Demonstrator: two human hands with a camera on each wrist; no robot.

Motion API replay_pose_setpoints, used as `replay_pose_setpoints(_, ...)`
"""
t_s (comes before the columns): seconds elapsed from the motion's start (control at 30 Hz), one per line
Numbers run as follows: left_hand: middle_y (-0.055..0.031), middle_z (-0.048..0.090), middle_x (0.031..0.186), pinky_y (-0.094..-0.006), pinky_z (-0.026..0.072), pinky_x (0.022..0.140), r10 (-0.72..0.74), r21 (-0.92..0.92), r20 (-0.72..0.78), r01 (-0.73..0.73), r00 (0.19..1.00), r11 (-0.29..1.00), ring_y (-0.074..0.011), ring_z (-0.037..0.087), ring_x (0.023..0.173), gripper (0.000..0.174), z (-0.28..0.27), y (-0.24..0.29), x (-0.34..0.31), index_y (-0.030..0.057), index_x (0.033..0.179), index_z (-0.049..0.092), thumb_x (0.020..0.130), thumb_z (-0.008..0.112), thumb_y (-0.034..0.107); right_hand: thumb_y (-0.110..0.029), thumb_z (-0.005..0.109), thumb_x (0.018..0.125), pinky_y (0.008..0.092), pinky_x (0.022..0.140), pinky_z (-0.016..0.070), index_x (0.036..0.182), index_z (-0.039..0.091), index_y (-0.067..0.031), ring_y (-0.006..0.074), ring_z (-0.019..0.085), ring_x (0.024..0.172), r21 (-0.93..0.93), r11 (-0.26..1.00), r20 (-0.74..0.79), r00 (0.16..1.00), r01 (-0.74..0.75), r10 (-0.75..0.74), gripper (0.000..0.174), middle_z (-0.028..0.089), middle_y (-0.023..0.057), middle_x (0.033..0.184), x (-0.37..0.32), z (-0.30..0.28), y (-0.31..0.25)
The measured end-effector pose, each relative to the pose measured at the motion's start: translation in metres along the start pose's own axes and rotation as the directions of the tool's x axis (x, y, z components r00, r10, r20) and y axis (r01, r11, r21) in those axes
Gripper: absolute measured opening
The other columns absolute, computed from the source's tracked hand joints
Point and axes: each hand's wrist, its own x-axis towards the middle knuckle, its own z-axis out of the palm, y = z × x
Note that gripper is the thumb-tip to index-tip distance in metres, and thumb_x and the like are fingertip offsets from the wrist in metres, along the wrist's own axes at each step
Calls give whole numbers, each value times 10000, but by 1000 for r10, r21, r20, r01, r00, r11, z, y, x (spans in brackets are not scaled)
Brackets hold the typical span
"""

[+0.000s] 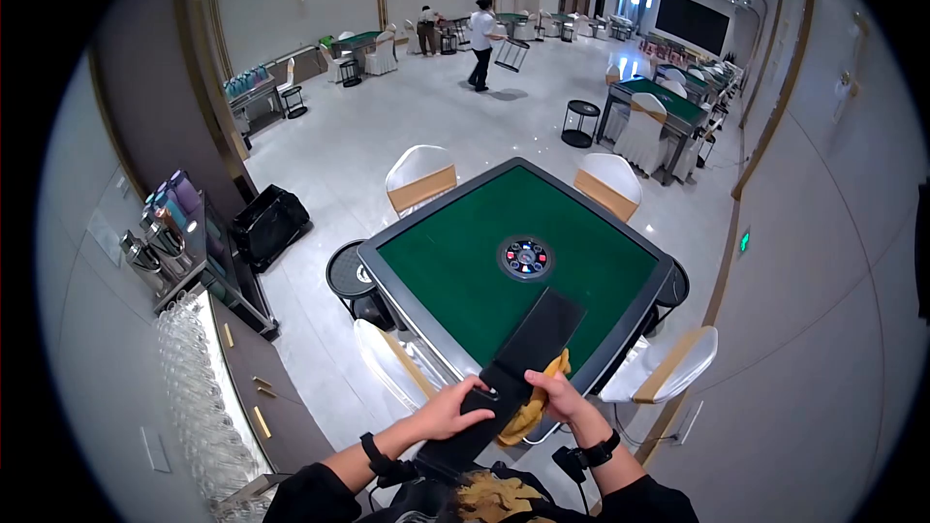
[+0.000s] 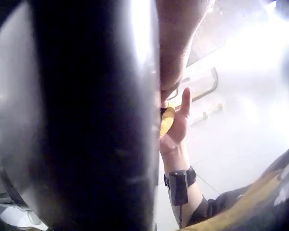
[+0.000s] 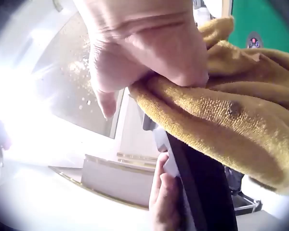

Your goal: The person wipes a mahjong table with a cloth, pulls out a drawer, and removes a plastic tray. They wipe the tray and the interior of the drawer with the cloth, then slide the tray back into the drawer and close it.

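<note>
A long black panel slants from the person's lap over the near corner of the green-topped table. The left hand grips the panel's left edge; in the right wrist view, that hand is low beside the dark panel. At the opposite edge, the right hand holds a bunched yellow cloth against the panel. Close up in the right wrist view, the cloth hangs in folds from the right hand. The panel hides much of the left wrist view.
White chairs with tan bands and round black side stands surround the table. Left are a cabinet with stacked glasses, a shelf with flasks and a black bin. A person carries a stand farther back.
</note>
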Motion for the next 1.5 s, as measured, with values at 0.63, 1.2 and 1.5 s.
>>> replay_pose_setpoints(0.63, -150, 673, 956, -340, 509, 783, -131, -70, 31, 133, 991, 989, -268, 674, 904, 368, 21, -9, -16, 48, 1140, 539, 857, 714, 206, -173, 570, 962, 352, 882, 524, 1293, 475, -86, 183, 608, 1044, 370, 928, -40, 999, 47, -35, 355, 589, 80, 1196, -3, -31, 87)
replay_pose_setpoints(1.2, -68, 529, 1108, -268, 488, 821, -340, -607, -440, 4, 831, 795, -147, 551, 956, 273, -12, -59, 14, 85, 1199, 479, 952, 577, 151, -158, 637, 900, 288, 761, 517, 1133, 594, 9, 136, 638, 883, -58, 997, -448, 891, 51, -72, 290, 667, 69, 1022, -56, -17, 152)
replay_pose_setpoints(1.5, -47, 543, 1129, -270, 467, 876, -250, -744, 295, 386, 922, 545, -109, 527, 1024, 314, 87, -55, 14, 89, 1217, 496, 943, 621, 177, -309, 628, 924, 271, 582, 441, 891, 627, 17, 83, 549, 659, -359, 931, -669, 715, -72, -203, 328, 613, 2, 722, -70, -35, 102)
